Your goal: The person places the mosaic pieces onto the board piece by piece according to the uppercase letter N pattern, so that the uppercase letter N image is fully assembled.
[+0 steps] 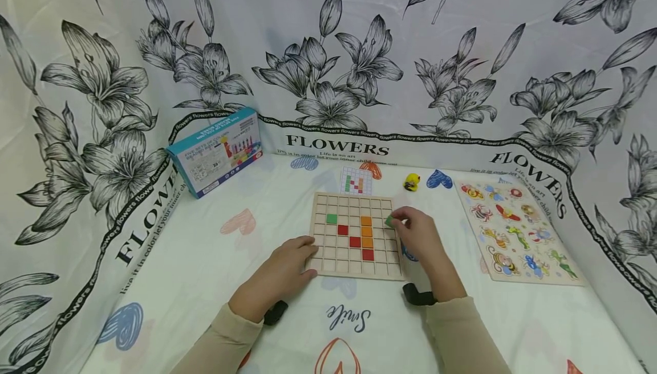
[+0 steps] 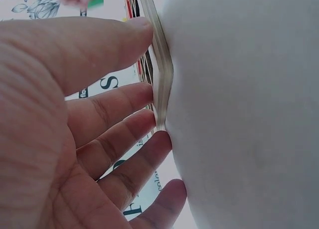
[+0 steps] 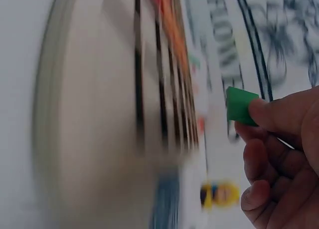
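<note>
A wooden grid board [image 1: 328, 260] lies flat on the cloth. In its cells sit a green tile [image 1: 332, 219], a diagonal of red tiles [image 1: 343, 230] and a column of orange tiles [image 1: 366, 231]. My left hand [image 1: 282, 268] rests at the board's left edge, its fingertips [image 2: 149, 92] and thumb touching the rim. Between thumb and forefinger my right hand [image 1: 418, 234] pinches a green square tile [image 3: 240, 105], held over the board's right edge in the head view. The other fingers of that hand are curled.
Behind the board lies a small pattern card [image 1: 356, 181] with coloured squares. A yellow duck figure [image 1: 412, 182] stands to its right. An insect puzzle board [image 1: 518, 231] lies at far right, and a blue box [image 1: 218, 151] stands at back left.
</note>
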A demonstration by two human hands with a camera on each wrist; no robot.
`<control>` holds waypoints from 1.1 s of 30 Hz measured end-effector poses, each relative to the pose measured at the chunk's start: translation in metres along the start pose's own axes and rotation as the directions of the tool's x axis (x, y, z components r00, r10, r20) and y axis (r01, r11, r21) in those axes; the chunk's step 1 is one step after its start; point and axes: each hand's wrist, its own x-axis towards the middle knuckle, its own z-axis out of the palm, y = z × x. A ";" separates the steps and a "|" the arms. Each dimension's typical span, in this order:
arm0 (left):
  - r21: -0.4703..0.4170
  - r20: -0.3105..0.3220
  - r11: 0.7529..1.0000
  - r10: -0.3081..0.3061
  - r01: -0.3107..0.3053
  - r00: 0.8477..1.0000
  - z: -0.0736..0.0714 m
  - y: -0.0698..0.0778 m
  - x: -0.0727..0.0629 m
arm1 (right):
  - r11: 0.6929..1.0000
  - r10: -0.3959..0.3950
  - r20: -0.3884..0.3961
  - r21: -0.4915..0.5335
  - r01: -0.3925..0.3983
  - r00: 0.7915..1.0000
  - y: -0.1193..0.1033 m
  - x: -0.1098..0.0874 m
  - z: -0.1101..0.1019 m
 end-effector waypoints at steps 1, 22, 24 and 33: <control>-0.001 -0.001 1.000 0.000 0.000 1.000 0.000 0.000 0.000 | 0.999 -0.030 0.025 0.010 0.030 0.999 -0.011 0.001 0.008; 0.022 -0.002 0.998 0.052 -0.052 0.999 0.003 -0.002 0.000 | 0.975 -0.195 0.223 -0.063 0.214 0.955 -0.076 0.026 0.087; 0.032 -0.005 0.998 0.056 -0.056 0.998 0.002 -0.003 0.000 | 0.971 -0.210 0.244 -0.063 0.232 0.947 -0.077 0.024 0.087; 0.029 -0.012 0.998 0.062 -0.062 0.998 -0.002 -0.004 0.000 | 0.964 -0.236 0.251 -0.062 0.258 0.939 -0.079 0.023 0.090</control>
